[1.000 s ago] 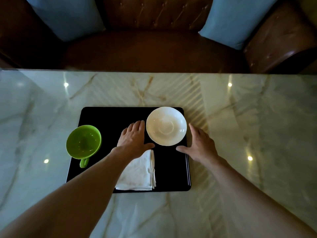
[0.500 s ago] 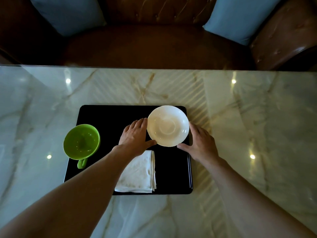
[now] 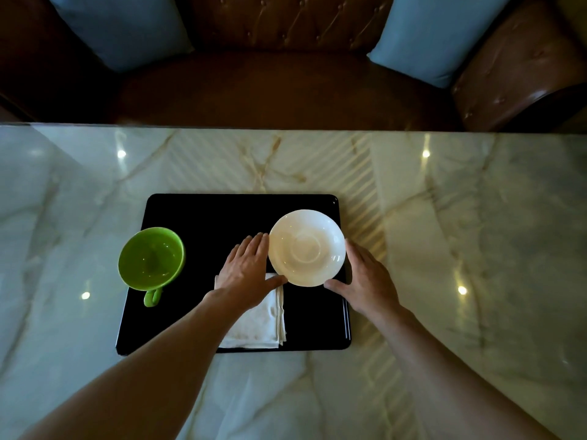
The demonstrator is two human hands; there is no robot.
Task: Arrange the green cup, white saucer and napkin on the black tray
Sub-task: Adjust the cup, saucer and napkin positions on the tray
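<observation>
The black tray [image 3: 206, 217] lies on the marble table in front of me. A green cup [image 3: 151, 258] stands upright at the tray's left edge, its handle pointing toward me. A folded white napkin [image 3: 257, 325] lies on the tray's near middle, partly under my left wrist. The white saucer [image 3: 306, 248] sits on the right part of the tray. My left hand [image 3: 246, 271] presses its left rim and my right hand [image 3: 365, 277] its right rim, with both thumbs at the near edge.
The marble table [image 3: 460, 233] stretches wide to both sides of the tray. Beyond its far edge stands a brown leather sofa [image 3: 270, 90] with a blue cushion [image 3: 435, 36] at the right and another at the left.
Both hands have closed in on the saucer's rim. The saucer has slid a little toward me on the tray. The cup and napkin have stayed put.
</observation>
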